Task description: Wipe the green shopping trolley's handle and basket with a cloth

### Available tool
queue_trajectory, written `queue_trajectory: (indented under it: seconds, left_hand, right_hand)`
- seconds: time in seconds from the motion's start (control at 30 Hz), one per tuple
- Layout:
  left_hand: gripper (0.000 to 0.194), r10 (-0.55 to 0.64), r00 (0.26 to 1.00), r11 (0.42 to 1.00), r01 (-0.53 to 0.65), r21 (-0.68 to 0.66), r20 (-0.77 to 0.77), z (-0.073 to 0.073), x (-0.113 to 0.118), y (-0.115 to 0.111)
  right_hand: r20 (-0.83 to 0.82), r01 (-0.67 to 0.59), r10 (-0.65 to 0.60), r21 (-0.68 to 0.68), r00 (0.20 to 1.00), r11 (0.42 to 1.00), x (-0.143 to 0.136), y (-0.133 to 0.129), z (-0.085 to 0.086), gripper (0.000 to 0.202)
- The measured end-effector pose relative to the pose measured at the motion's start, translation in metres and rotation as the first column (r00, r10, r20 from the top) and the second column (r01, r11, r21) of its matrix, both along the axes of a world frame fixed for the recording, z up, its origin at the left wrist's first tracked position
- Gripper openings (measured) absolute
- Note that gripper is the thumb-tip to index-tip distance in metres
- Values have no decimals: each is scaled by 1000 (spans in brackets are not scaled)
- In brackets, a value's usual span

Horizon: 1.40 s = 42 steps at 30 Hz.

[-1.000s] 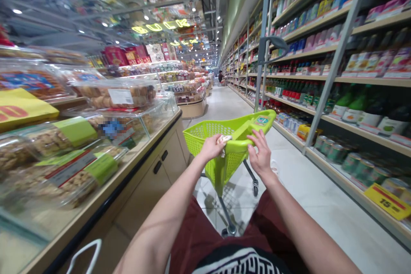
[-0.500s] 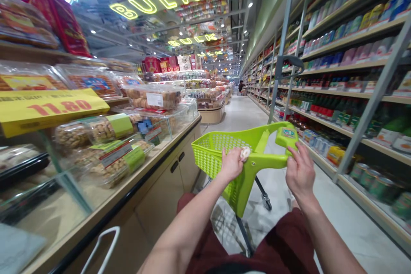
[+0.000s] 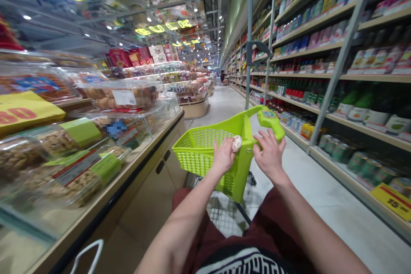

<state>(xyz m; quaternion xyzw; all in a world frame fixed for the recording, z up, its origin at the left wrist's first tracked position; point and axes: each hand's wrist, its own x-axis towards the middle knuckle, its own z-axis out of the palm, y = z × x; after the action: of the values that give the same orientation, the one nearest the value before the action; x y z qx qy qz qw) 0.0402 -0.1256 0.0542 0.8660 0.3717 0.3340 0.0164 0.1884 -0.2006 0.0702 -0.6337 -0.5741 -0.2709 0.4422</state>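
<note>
A lime-green shopping cart (image 3: 208,132) with a perforated plastic basket stands before my legs, its handle (image 3: 276,130) on the right side. My left hand (image 3: 224,154) is closed around a small, whitish, lumpy round piece (image 3: 236,143), close against the basket's near rim; its exact kind is unclear. My right hand (image 3: 269,154) rests against the handle bar with its fingers spread and slightly bent, not wrapped around it. The handle's raised end carries a small printed label.
On the left runs a counter (image 3: 138,192) with clear-packed nuts and pastries and a yellow price sign (image 3: 28,111). Shelves (image 3: 366,115) of cans and bottles line the right. A grey metal pole (image 3: 249,30) rises ahead. The tiled aisle (image 3: 221,98) stretches between, a person far down it.
My view has turned right and moved forward along the counter. My right hand has shifted left along the handle and its fingers have spread. My left hand still holds the whitish piece.
</note>
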Motion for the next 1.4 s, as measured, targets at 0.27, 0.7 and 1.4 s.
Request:
queue_trajectory:
  seconds: [0.27, 0.7, 1.4]
  left_hand:
    - [49, 195, 981, 980, -194, -32, 21, -30, -30, 21]
    - [38, 96, 992, 995, -97, -15, -83, 1, 15, 7]
    - [40, 368, 905, 927, -375, 7, -215, -39, -46, 35]
  right_hand:
    - [-32, 21, -22, -31, 999, 999, 3, -3, -5, 29]
    - [27, 34, -32, -50, 999, 998, 8, -4, -7, 31]
    - [83, 19, 2, -252, 997, 967, -1, 35, -11, 34]
